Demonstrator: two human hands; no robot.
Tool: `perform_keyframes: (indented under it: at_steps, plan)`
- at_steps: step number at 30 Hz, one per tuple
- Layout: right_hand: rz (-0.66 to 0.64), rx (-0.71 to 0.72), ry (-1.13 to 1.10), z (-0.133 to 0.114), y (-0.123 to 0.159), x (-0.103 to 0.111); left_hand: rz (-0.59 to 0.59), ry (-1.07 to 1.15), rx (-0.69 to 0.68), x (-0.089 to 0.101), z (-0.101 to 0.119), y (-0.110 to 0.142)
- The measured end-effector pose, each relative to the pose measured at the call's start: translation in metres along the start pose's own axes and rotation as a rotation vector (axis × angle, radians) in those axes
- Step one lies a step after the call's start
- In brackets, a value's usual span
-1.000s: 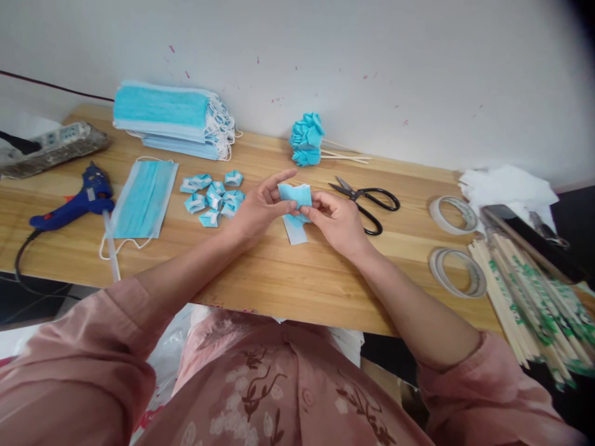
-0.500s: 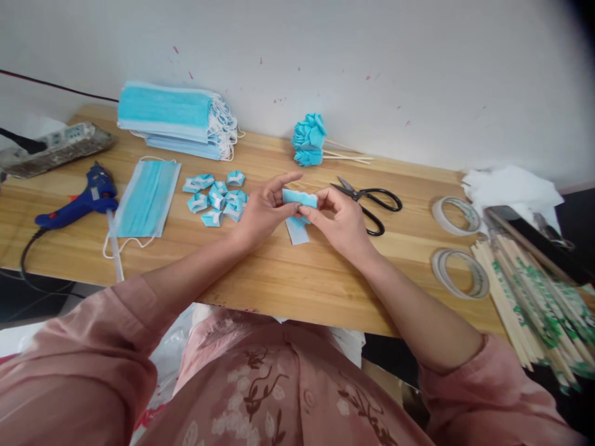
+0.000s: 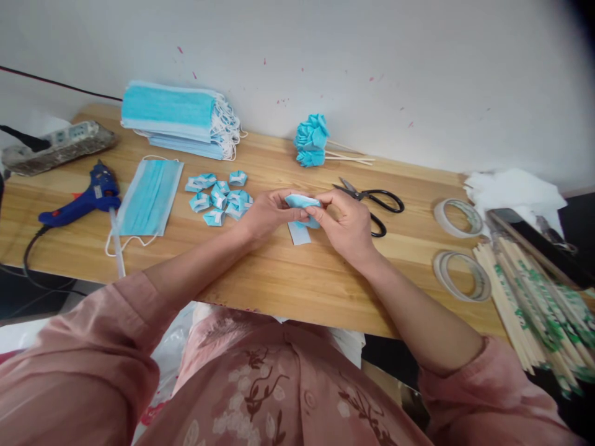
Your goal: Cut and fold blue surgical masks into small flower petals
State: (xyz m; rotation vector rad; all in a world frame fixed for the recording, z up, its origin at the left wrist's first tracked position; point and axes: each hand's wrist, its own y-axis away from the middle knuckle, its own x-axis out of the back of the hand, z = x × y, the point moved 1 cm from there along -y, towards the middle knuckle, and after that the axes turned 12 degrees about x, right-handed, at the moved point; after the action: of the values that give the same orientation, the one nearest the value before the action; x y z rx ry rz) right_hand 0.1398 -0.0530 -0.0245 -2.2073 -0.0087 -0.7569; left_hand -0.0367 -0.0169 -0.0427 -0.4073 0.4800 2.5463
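A small piece of light blue mask fabric (image 3: 301, 201) is pinched between both hands above the middle of the table, its upper part folded over. My left hand (image 3: 269, 215) is closed on its left side, thumb in front. My right hand (image 3: 346, 224) grips the right side between thumb and fingers. Below them a pale blue strip (image 3: 299, 233) shows; whether it joins the held piece I cannot tell. Several folded blue pieces (image 3: 218, 197) lie left of my left hand. Black-handled scissors (image 3: 369, 201), blades parted, lie just behind my right hand.
A stack of masks (image 3: 170, 114), a single mask (image 3: 151, 197), a blue glue gun (image 3: 86, 201) and a power strip (image 3: 60, 145) are at left. Blue fabric flowers (image 3: 311, 139) on sticks lie behind. Tape rolls (image 3: 439, 220), a phone (image 3: 534, 244) and packed wooden sticks (image 3: 530, 303) sit at right.
The fabric's upright top part has been folded down toward me. My left fingers, earlier stretched out, have curled in around the piece. The view has shifted slightly.
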Motion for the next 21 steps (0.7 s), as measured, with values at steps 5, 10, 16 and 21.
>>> perform_keyframes:
  at_steps: [5, 10, 16, 21]
  plan:
    - [0.044, -0.010, -0.017, -0.006, -0.001, 0.003, 0.022, -0.025, -0.016, -0.002, 0.001, 0.003]
    - [0.179, -0.203, -0.158, 0.003, -0.001, 0.003, 0.065, -0.044, -0.019, -0.001, 0.004, 0.003]
    - [0.123, -0.338, -0.341, 0.015, -0.001, 0.000, 0.161, 0.047, -0.057, 0.005, 0.014, 0.002]
    - [-0.111, -0.325, -0.215, 0.005, 0.001, -0.003, 0.122, 0.096, -0.043, 0.004, 0.015, 0.003]
